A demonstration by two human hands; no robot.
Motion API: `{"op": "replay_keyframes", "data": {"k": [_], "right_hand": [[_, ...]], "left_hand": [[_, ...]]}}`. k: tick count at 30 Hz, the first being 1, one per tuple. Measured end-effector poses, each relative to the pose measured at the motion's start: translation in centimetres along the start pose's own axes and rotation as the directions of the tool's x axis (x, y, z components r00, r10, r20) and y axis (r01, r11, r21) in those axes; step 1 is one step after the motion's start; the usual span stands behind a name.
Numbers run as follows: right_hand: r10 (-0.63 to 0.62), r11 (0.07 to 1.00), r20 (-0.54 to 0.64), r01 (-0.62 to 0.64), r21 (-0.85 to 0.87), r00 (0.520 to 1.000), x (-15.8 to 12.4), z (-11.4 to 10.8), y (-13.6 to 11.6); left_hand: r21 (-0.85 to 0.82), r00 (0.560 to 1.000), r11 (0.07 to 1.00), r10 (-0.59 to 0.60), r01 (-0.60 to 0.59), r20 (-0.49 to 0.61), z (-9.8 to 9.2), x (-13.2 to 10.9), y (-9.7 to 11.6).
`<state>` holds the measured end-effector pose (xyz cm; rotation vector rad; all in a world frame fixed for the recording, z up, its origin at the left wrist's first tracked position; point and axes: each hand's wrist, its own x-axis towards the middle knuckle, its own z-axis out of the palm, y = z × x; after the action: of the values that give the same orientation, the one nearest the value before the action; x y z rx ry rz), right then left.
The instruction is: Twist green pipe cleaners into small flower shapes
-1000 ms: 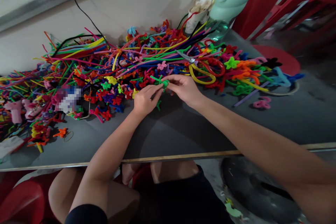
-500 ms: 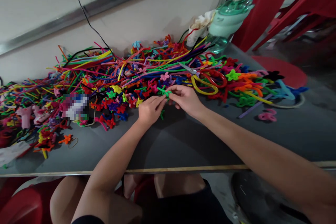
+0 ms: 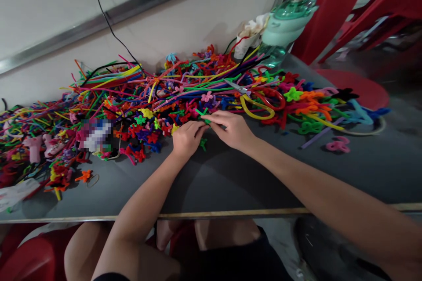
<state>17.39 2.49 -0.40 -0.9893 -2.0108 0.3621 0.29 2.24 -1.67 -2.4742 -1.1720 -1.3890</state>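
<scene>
Between my two hands is a green pipe cleaner [image 3: 203,114], its bent ends poking out past the fingertips. My left hand [image 3: 187,139] pinches it from the left, thumb and fingers closed. From the right, my right hand [image 3: 231,127] grips it too, its fingers partly covering it. Just below the fingertips another small green pipe-cleaner piece [image 3: 203,143] lies on the dark table [image 3: 227,184]. Scissors [image 3: 257,106] with yellow and red handles rest on the heap to the right of my hands.
A long heap of colourful pipe cleaners [image 3: 148,80] runs along the wall. A green water bottle [image 3: 284,30] and a paper cup [image 3: 245,46] stand at the back right, near a red chair [image 3: 332,9]. A pink looped piece [image 3: 338,144] lies at right.
My right hand has turned over the green pipe cleaner, with its fingers now covering more of it. My left hand stays nearly in place.
</scene>
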Motion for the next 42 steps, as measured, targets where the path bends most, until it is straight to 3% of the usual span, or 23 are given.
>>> {"op": "replay_keyframes", "data": {"k": [7, 12, 17, 21, 25, 35, 38, 42], "right_hand": [[-0.089, 0.996, 0.045, 0.087, 0.036, 0.995, 0.1, 0.2, 0.1], [-0.053, 0.998, 0.034, 0.052, 0.042, 0.998, 0.1, -0.1, -0.2], [0.178, 0.963, 0.006, -0.176, 0.206, 0.984, -0.1, 0.2, -0.3], [0.392, 0.801, 0.028, -0.356, 0.480, 0.920, -0.1, 1.0, 0.1], [0.448, 0.696, 0.102, -0.418, 0.584, 0.888, 0.0, 1.2, 0.4], [0.363, 0.877, -0.046, -0.324, 0.354, 0.931, -0.5, 0.7, 0.0], [0.344, 0.897, -0.064, -0.308, 0.318, 0.937, -0.3, 0.4, -0.1], [0.341, 0.881, -0.022, -0.312, 0.355, 0.940, -0.1, 0.3, 0.2]], "left_hand": [[0.061, 0.999, 0.998, -0.019, 0.021, -0.034, -0.1, 0.0, 0.4], [0.047, 0.998, 0.998, -0.035, 0.037, -0.055, 0.0, 0.0, 0.1], [-0.009, 0.999, 0.999, -0.033, 0.033, -0.017, 0.2, 0.0, -0.2], [-0.014, 0.999, 0.999, -0.046, 0.046, -0.022, 0.3, 0.0, -0.2], [-0.002, 0.999, 0.999, -0.038, 0.038, -0.034, 0.4, 0.0, -0.1], [0.079, 1.000, 0.997, 0.003, -0.002, -0.017, 0.4, 0.0, 0.3], [0.029, 1.000, 1.000, -0.007, 0.008, -0.018, 0.4, 0.0, 0.3], [-0.114, 0.992, 0.986, -0.122, 0.125, 0.032, 0.4, -0.1, 0.3]]}}
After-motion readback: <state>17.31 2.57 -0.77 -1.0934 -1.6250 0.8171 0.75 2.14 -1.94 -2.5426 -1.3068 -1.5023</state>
